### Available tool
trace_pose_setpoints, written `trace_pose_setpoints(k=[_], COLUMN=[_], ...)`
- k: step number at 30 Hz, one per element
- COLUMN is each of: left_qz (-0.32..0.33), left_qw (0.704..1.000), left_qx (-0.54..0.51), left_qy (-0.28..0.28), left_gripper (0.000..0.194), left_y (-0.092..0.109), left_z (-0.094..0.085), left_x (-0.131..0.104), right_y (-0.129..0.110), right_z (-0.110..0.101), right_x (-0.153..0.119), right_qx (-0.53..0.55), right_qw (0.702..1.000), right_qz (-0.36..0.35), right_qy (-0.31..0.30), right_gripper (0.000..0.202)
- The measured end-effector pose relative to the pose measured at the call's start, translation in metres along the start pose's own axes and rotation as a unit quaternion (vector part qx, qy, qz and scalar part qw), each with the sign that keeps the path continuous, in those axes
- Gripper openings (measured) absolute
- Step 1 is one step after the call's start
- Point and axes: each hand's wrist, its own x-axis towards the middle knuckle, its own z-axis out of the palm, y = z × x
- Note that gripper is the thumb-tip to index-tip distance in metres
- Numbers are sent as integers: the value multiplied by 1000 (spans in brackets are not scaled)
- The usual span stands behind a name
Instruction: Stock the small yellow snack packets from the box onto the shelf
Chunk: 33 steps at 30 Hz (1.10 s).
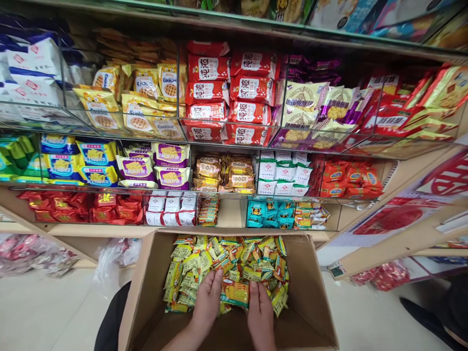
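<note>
Both my hands reach into an open cardboard box filled with small yellow, green and orange wrapped snacks. Between them is an orange and yellow snack packet, lying level above the others. My left hand pinches its left end, thumb on top. At its right end, my right hand holds on with thumb and fingers closed. The undersides of both hands' fingers are partly hidden.
Behind the box rise glass-fronted shelves of packaged biscuits, including red packets and yellow cookie packs. Plastic bags lie under the shelves at left. A person's dark shoe stands on the floor at lower right.
</note>
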Motion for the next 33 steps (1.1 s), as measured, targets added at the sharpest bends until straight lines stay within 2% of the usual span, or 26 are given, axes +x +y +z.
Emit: trace_pose_setpoints(k=[3, 8, 13, 19, 23, 28, 33], left_qz=[5, 48, 58, 35, 28, 44, 54], left_qw=[1000, 996, 993, 995, 995, 991, 988], left_qx=[6, 72, 70, 32, 36, 74, 100], left_qy=[-14, -22, -72, -82, -93, -104, -105], left_gripper=[32, 31, 29, 31, 33, 33, 34], left_y=[4, 5, 8, 12, 13, 17, 13], left_z=[-3, -10, -10, -8, -9, -11, -11], left_x=[0, -1, 1, 2, 2, 0, 1], right_y=[0, -1, -6, -12, -12, -15, -15], right_z=[-2, -8, -9, -8, -9, -13, -10], right_x=[1, -1, -4, -4, -5, -8, -8], right_qx=[36, 102, 169, 219, 215, 188, 145], right_qw=[998, 987, 962, 953, 948, 948, 963], right_qz=[9, 9, 59, 84, 92, 66, 39], right_qy=[-45, -123, -206, -192, -214, -249, -224], right_gripper=[43, 36, 32, 30, 37, 33, 30])
